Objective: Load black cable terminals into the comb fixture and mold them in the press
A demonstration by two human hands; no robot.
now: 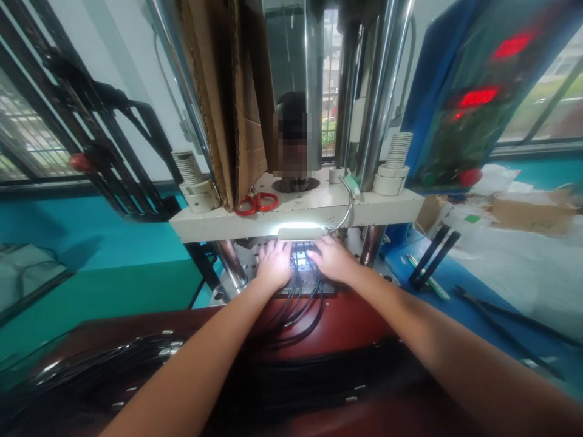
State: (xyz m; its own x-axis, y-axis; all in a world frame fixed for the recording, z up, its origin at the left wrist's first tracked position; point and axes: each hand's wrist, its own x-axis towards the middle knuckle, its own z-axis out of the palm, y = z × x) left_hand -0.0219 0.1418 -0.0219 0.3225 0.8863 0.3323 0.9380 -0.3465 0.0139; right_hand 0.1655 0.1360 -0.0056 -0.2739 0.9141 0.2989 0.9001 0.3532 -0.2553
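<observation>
Both of my hands reach under the pale press plate (300,212), at a metal mould (300,261) lit from above. My left hand (274,265) lies at the mould's left side, fingers stretched forward and a little apart. On the right side is my right hand (334,260), its thumb out towards the middle and apart from the fingers, whose tips are partly hidden by the lamp. Several thin black cables (298,294) run from the mould between my hands and curve down towards me. I see nothing clearly gripped in either hand.
A glowing lamp (300,233) hangs at the plate's front edge. Red-handled scissors (256,203) and cardboard (248,139) rest on the plate. Bundled black cables (319,382) cover the dark red table (359,315). Tweezers (501,321) lie right, below a blue control box (437,79).
</observation>
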